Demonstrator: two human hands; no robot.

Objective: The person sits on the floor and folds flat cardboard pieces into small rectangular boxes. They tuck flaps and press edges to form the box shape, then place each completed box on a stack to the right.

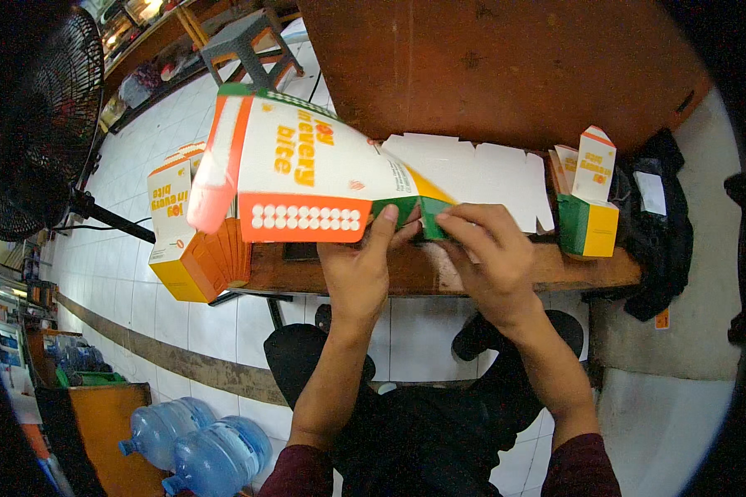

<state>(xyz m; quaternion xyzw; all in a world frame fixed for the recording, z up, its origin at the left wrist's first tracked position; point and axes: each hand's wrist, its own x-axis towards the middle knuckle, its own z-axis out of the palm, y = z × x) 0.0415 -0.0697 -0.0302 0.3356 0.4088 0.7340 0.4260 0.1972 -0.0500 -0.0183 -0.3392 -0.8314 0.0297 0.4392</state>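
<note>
Held above the bench is a partly folded printed cardboard food box [294,166], white with orange side panels and green and yellow at its narrow end. My left hand [355,277] grips it near that end, thumb on the green part and the other fingers mostly hidden behind. With thumb and fingers closed, my right hand [499,261] pinches the small green flap at the same end. The box's wide end points away to the left, where a pale orange flap looks smeared. Behind my right hand, white unprinted sides of flat cardboard blanks [481,178] lie on the wooden bench [423,272].
Folded boxes [195,257] are nested together at the bench's left end. More boxes [595,211] stand at its right end beside a black bag [659,240]. A black fan [54,116], grey stool [249,45] and blue water bottles [224,455] are around me.
</note>
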